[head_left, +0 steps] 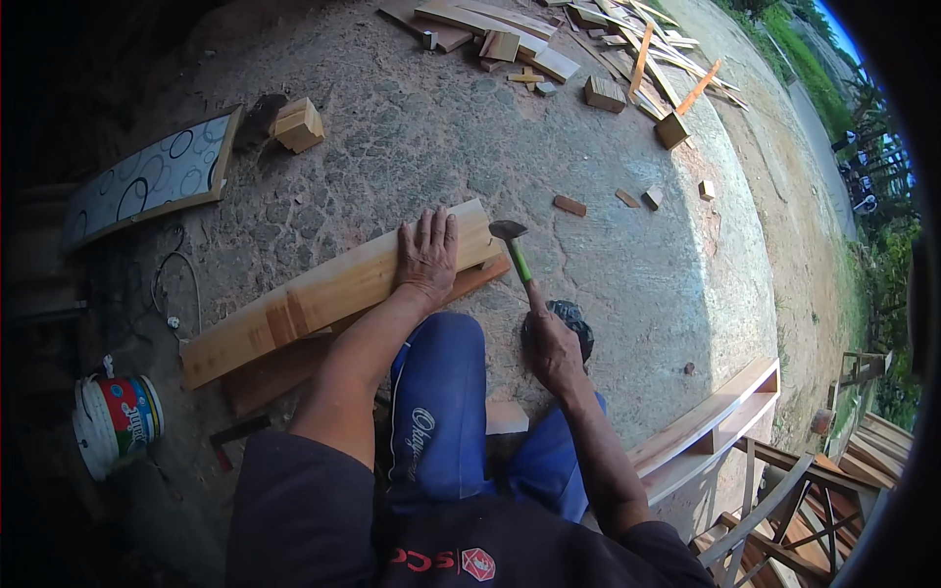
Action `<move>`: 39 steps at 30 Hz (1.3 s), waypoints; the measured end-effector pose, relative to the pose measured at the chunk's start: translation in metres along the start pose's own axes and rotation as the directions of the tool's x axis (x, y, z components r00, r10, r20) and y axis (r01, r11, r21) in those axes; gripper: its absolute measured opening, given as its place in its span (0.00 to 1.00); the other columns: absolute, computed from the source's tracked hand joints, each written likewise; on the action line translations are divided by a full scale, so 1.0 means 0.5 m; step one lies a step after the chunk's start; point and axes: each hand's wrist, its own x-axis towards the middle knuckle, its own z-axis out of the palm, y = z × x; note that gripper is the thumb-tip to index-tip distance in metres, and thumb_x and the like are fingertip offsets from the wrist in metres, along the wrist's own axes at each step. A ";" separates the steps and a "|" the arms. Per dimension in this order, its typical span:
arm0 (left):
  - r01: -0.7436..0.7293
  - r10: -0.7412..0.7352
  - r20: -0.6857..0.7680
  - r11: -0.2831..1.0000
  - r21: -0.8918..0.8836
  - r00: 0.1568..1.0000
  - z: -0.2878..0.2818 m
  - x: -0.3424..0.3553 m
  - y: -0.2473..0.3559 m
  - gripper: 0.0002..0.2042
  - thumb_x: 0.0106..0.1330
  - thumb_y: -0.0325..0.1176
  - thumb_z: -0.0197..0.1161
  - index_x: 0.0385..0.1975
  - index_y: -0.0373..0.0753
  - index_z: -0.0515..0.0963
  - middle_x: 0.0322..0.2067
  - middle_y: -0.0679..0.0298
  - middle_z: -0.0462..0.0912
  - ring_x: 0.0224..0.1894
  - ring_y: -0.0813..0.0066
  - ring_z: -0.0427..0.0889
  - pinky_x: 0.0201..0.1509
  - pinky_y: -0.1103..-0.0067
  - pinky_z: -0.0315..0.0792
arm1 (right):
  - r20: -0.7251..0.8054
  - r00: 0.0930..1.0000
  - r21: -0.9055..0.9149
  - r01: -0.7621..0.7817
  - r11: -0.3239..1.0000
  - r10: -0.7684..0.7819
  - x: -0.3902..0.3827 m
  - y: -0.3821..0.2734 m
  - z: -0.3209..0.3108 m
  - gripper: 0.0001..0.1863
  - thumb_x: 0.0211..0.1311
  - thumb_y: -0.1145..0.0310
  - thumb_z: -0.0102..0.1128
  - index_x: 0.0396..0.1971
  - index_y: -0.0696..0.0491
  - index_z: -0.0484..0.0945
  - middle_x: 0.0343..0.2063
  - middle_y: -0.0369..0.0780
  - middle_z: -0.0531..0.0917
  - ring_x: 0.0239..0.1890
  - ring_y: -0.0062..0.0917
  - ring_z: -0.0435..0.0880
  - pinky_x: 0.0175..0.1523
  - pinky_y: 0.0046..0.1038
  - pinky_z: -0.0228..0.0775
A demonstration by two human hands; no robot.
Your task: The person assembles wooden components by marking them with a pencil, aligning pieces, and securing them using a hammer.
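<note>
My left hand (pixel 426 253) lies flat with fingers extended on a long pale board (pixel 284 318), near its upper end. A darker board (pixel 265 377) lies beneath it. My right hand (pixel 554 348) grips the wooden handle of a hammer (pixel 509 231) with green on it; the head is just beside the board's end, where a small dark mark may be a nail. Behind my right hand sits a black bundle, possibly a plastic bag (pixel 571 317), partly hidden.
Scrap wood (pixel 605 94) and offcuts top right, a block (pixel 297 125), patterned panel (pixel 147 176), cable (pixel 186 265) and bucket (pixel 113 431) at left. A wooden frame (pixel 706 421) and timber pile (pixel 804 519) lie lower right, beside sunlit path and greenery.
</note>
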 end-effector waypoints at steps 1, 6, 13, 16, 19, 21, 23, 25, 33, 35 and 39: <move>-0.001 0.001 -0.008 1.000 0.009 1.000 0.002 0.001 -0.002 0.36 0.65 0.35 0.52 0.74 0.32 0.50 0.76 0.50 0.47 0.77 0.48 0.47 0.75 0.43 0.42 | 0.069 0.998 -0.013 -0.010 1.000 0.011 0.010 0.003 0.000 0.39 0.66 0.80 0.47 0.76 0.45 0.49 0.30 0.54 0.80 0.34 0.52 0.82 0.38 0.51 0.71; 0.004 -0.004 -0.056 1.000 0.003 0.998 0.034 0.000 -0.014 0.35 0.66 0.34 0.50 0.74 0.33 0.50 0.76 0.50 0.48 0.77 0.48 0.48 0.75 0.43 0.42 | -0.236 0.964 0.100 0.148 0.984 -0.121 0.009 -0.072 -0.100 0.40 0.65 0.77 0.53 0.76 0.45 0.51 0.28 0.54 0.79 0.28 0.49 0.80 0.34 0.47 0.71; -0.023 0.023 -0.039 1.000 -0.013 0.999 0.014 0.010 0.005 0.35 0.67 0.34 0.49 0.74 0.33 0.50 0.76 0.49 0.48 0.77 0.47 0.48 0.74 0.42 0.42 | -0.704 0.640 0.590 0.768 0.248 -0.308 -0.009 -0.045 -0.204 0.23 0.74 0.65 0.51 0.62 0.62 0.65 0.31 0.48 0.82 0.26 0.38 0.83 0.28 0.36 0.74; -0.025 0.024 -0.029 0.999 -0.037 0.999 0.030 -0.008 0.016 0.35 0.67 0.34 0.49 0.74 0.33 0.49 0.76 0.48 0.47 0.77 0.47 0.48 0.74 0.42 0.41 | 0.088 0.996 0.110 0.017 0.994 -0.027 0.015 0.044 -0.013 0.37 0.66 0.78 0.48 0.75 0.50 0.51 0.29 0.59 0.80 0.30 0.55 0.82 0.33 0.49 0.71; -0.022 0.020 -0.045 0.999 -0.037 0.999 0.020 0.016 0.004 0.35 0.67 0.34 0.49 0.74 0.32 0.49 0.76 0.47 0.46 0.77 0.46 0.47 0.75 0.41 0.39 | -0.041 0.996 0.114 0.084 0.990 -0.080 0.021 0.043 0.005 0.39 0.67 0.79 0.47 0.76 0.44 0.49 0.30 0.58 0.81 0.30 0.54 0.83 0.34 0.50 0.70; -0.002 0.000 -0.059 1.000 -0.020 0.998 0.033 0.006 -0.027 0.35 0.67 0.34 0.49 0.74 0.31 0.49 0.76 0.47 0.46 0.77 0.46 0.47 0.75 0.41 0.39 | -0.182 0.975 0.089 0.144 0.986 -0.126 0.029 -0.070 -0.109 0.40 0.66 0.77 0.50 0.76 0.44 0.49 0.33 0.59 0.82 0.31 0.53 0.83 0.35 0.49 0.71; 0.008 -0.008 -0.002 1.000 -0.004 1.000 0.022 -0.017 -0.033 0.35 0.67 0.34 0.48 0.74 0.32 0.49 0.76 0.48 0.47 0.77 0.46 0.46 0.75 0.42 0.38 | -0.456 0.885 0.147 0.175 0.973 -0.090 0.020 -0.112 -0.199 0.29 0.71 0.71 0.51 0.68 0.45 0.53 0.24 0.49 0.77 0.25 0.40 0.79 0.30 0.39 0.70; 0.004 -0.004 -0.018 1.000 -0.014 1.000 0.015 -0.003 -0.024 0.35 0.67 0.34 0.48 0.74 0.32 0.49 0.75 0.48 0.47 0.77 0.46 0.46 0.75 0.42 0.39 | -0.749 0.654 0.168 0.349 0.922 -0.111 -0.006 -0.098 -0.259 0.11 0.74 0.66 0.50 0.51 0.50 0.63 0.20 0.37 0.71 0.19 0.24 0.73 0.24 0.26 0.66; 0.000 -0.001 -0.034 1.000 -0.014 0.999 0.006 0.034 -0.021 0.35 0.67 0.34 0.48 0.74 0.32 0.49 0.75 0.48 0.47 0.77 0.47 0.46 0.75 0.43 0.39 | -0.078 0.993 0.134 0.098 0.986 -0.088 0.078 0.005 -0.028 0.38 0.67 0.77 0.50 0.76 0.42 0.51 0.32 0.57 0.81 0.30 0.53 0.81 0.34 0.49 0.71; -0.006 0.006 0.000 1.000 -0.019 1.000 0.013 -0.006 -0.023 0.35 0.67 0.34 0.47 0.74 0.32 0.49 0.76 0.48 0.47 0.77 0.47 0.46 0.75 0.43 0.39 | -0.267 0.952 0.108 0.180 0.978 -0.146 0.035 -0.105 -0.125 0.38 0.68 0.77 0.49 0.76 0.41 0.50 0.34 0.57 0.82 0.29 0.52 0.82 0.33 0.47 0.72; 0.002 -0.002 -0.021 1.000 -0.009 1.000 0.019 0.002 -0.021 0.34 0.68 0.35 0.46 0.74 0.32 0.50 0.76 0.49 0.46 0.77 0.48 0.46 0.76 0.43 0.39 | -0.765 0.609 0.375 0.686 0.623 -0.209 0.027 -0.186 -0.343 0.19 0.76 0.63 0.47 0.61 0.54 0.65 0.23 0.39 0.71 0.19 0.31 0.72 0.26 0.33 0.70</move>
